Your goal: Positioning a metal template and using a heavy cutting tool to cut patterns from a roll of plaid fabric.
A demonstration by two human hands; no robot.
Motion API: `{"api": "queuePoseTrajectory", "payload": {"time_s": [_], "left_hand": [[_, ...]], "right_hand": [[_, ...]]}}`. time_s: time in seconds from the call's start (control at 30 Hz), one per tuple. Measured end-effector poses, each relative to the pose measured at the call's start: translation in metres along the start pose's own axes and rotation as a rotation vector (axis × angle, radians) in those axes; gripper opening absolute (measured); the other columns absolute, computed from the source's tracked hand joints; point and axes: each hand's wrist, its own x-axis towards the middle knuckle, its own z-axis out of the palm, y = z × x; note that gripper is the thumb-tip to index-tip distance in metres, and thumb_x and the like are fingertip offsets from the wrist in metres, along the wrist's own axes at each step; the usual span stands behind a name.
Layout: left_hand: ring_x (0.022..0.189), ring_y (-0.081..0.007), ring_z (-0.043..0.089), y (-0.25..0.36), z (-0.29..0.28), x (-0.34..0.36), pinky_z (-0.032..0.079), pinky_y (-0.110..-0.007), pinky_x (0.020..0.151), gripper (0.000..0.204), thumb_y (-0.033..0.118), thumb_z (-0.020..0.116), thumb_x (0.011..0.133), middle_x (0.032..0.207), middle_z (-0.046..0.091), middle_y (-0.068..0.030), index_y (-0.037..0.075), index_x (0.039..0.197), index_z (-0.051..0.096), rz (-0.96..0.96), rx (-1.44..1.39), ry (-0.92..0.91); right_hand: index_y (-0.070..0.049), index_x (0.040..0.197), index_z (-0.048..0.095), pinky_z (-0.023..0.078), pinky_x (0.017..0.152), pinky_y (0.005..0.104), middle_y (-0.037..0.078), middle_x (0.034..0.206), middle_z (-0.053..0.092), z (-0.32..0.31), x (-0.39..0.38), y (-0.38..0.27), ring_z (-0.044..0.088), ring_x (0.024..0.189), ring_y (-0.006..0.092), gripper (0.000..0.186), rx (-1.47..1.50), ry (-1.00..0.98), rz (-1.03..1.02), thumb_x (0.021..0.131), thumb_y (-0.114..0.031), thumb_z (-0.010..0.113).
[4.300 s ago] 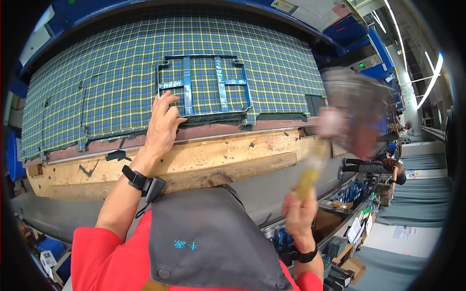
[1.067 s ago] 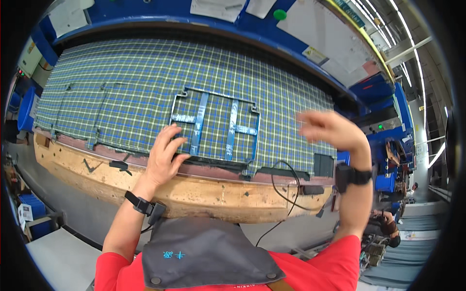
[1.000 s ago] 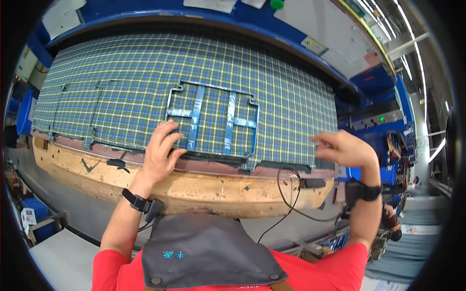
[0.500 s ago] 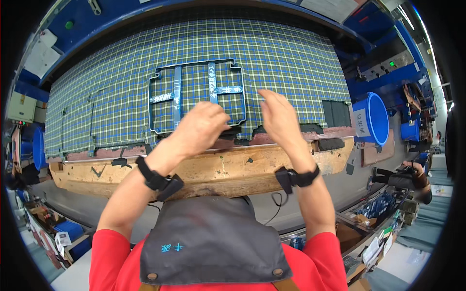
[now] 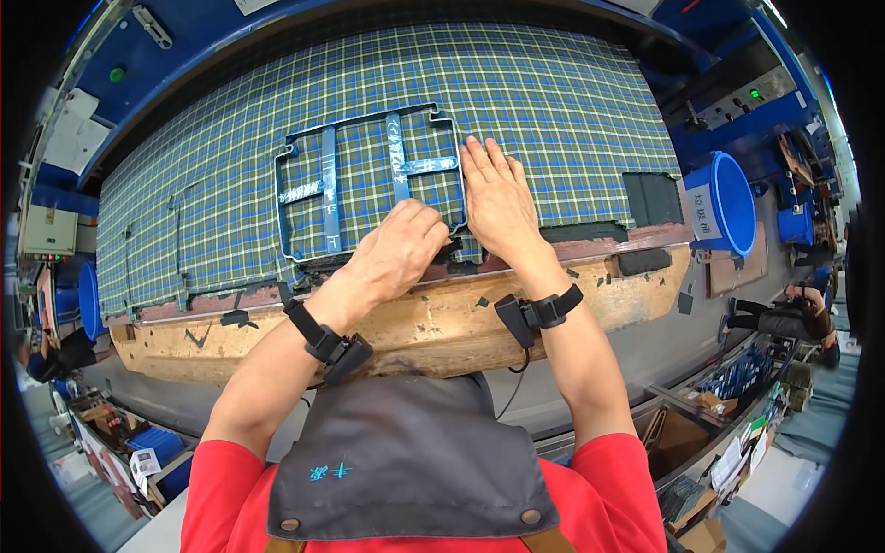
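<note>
A blue metal cutting die [image 5: 330,194], an open frame with crossbars, lies flat on green, blue and white plaid fabric [image 5: 553,120]. My left hand [image 5: 401,247] is at the die's front edge near its right corner, fingers curled and closed. What they grip, if anything, is hidden; a dark scrap [image 5: 449,251] shows beside the fingertips. My right hand [image 5: 501,201] lies flat along the die's right side, fingers stretched out and pointing away from me over the fabric.
The fabric's cut front edge meets a reddish strip [image 5: 659,236] and a worn wooden ledge [image 5: 442,323]. A black block [image 5: 643,262] and small dark scraps lie on the ledge. A blue bucket [image 5: 735,205] stands at the right. Another person [image 5: 784,318] is farther right.
My right hand has moved left and down onto the fabric, against the die's right side. My left hand stays closed at the front edge. The whole view has shifted slightly.
</note>
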Motion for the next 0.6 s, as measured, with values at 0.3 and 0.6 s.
{"api": "queuePoseTrajectory", "payload": {"time_s": [0.3,0.6], "left_hand": [[0.103,-0.0358,0.064,0.001,-0.005,-0.002,0.047,-0.052,0.114,0.015,0.009,0.068,0.095,0.097,0.062,-0.0155,-0.001,0.100,0.057,0.021,0.086,-0.059],[0.097,-0.0341,0.065,0.004,-0.003,-0.002,0.044,-0.053,0.118,0.016,0.010,0.068,0.096,0.092,0.060,-0.0139,0.002,0.092,0.055,0.000,-0.010,-0.014]], "right_hand": [[0.005,0.148,0.052,0.031,0.120,0.0530,0.020,0.157,0.051,-0.003,-0.002,-0.004,0.042,0.149,0.0387,0.050,-0.027,-0.065,-0.005,0.101,-0.012,0.047],[0.001,0.125,0.068,0.048,0.106,0.0456,0.022,0.135,0.067,-0.008,0.010,0.005,0.058,0.132,0.0401,0.029,0.381,0.141,0.120,0.100,-0.009,0.058]]}}
